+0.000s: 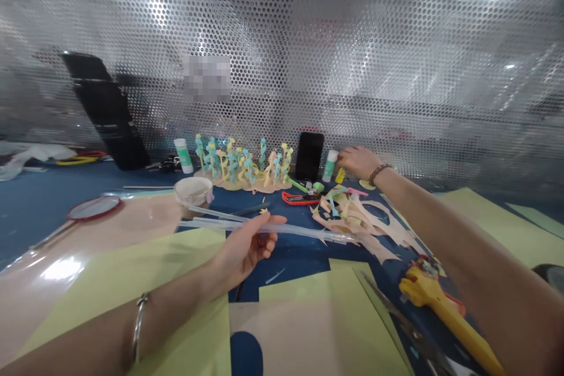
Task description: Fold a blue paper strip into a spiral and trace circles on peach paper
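Note:
My left hand (244,252) is closed around long translucent plastic sticks (308,231), which stretch out on both sides of the fingers. A tiny yellow scrap (264,211) shows at its fingertips. My right hand (359,158) reaches to the back, its fingers closed on a small yellow piece (340,175) beside a white-and-green glue stick (329,165). Left of there, a paper model (242,164) carries several twisted blue, yellow and peach stems on a peach base. A black phone (309,155) stands upright between the model and the glue stick.
Peach paper offcuts (352,217) and a red utility knife (299,198) lie mid-table. Scissors (409,329) and a yellow-handled tool (449,311) are front right. Yellow sheets (176,282), a white bowl (192,191), a red-rimmed round thing (94,208) and a perforated metal panel (273,41) surround.

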Tool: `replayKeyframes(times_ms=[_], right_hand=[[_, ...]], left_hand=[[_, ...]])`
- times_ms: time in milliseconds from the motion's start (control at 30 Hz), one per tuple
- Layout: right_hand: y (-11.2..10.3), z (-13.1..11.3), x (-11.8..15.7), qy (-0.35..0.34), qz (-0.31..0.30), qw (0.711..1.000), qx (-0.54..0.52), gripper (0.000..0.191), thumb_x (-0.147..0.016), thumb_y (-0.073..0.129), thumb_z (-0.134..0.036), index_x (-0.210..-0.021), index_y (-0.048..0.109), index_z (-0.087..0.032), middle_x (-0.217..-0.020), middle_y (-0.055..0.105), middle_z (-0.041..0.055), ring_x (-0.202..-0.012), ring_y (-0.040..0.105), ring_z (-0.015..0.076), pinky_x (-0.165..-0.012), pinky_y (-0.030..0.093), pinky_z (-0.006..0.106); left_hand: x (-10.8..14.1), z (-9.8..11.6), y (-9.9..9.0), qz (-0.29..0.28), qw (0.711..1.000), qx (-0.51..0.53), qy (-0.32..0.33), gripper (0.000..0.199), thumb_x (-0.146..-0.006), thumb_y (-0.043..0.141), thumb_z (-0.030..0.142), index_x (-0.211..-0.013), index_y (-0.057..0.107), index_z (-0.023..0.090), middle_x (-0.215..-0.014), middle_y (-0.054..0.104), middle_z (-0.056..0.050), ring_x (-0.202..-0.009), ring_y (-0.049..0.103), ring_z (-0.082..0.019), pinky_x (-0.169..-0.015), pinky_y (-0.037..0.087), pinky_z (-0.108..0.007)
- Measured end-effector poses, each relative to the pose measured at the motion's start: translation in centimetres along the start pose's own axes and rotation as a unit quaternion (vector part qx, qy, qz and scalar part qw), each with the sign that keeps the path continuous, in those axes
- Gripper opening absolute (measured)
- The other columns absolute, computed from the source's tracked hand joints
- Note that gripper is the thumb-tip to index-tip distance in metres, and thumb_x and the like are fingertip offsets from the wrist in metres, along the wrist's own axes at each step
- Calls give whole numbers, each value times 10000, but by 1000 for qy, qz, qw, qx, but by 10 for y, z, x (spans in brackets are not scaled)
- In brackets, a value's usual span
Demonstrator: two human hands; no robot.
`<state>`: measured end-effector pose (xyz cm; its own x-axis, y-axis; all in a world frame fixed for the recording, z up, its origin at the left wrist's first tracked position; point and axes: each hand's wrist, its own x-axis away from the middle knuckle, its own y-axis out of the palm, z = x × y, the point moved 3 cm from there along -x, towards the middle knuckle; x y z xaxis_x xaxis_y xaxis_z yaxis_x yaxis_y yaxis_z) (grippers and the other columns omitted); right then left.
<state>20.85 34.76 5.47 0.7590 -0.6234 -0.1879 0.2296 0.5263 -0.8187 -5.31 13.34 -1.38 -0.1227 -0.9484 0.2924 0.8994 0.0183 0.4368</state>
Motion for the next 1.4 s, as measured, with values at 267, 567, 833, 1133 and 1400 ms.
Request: replayKeyframes(times_ms=[267, 567, 833, 1133, 1400], right_hand=[[-48, -8, 18, 136, 96, 984, -72, 289, -879, 418, -210, -970, 687, -155, -1033, 646, 124, -964, 557, 269, -745, 404, 345], [-105, -177, 46, -38, -91, 919, -382, 431, -887, 443, -469, -1241, 472, -226, -917, 704, 1, -710, 635, 137, -528, 438, 220], [-71, -38, 80, 126, -54, 971, -193, 314, -948, 310, -361, -1041, 557, -193, -843, 660, 79, -637, 590, 189, -542, 357, 275], [23, 46, 137, 216, -86, 965, -125, 311, -911, 377, -341, -1101, 575, -194, -942, 681, 128, -757, 631, 267, -602, 431, 328], [60, 41, 114, 178, -122, 966, -143, 252, -926, 464, -334, -1075, 574, -163, -1008, 623, 67, -853, 608, 165, -756, 498, 346]], left_hand=[[-2, 2, 2, 12, 1000, 3, -3, 299, -909, 461, 293, -963, 674, 90, -588, 532, 6, -448, 477, -40, -388, 381, -132], [3, -1, 3, -82, 995, -42, 37, 420, -820, 577, 452, -1135, 617, 177, -685, 579, 0, -515, 506, -67, -450, 367, -172], [9, 4, 10, -99, 989, -101, 47, 759, -712, 727, 340, -1367, 359, 234, -847, 602, -18, -610, 523, -80, -547, 427, -194], [5, 4, 10, -71, 993, -85, 34, 507, -810, 619, 238, -1286, 447, 194, -765, 588, -2, -586, 508, -73, -550, 412, -193], [2, 2, 9, -76, 993, -83, 35, 461, -836, 585, 219, -1276, 449, 198, -760, 588, 1, -596, 505, -69, -555, 410, -182]])
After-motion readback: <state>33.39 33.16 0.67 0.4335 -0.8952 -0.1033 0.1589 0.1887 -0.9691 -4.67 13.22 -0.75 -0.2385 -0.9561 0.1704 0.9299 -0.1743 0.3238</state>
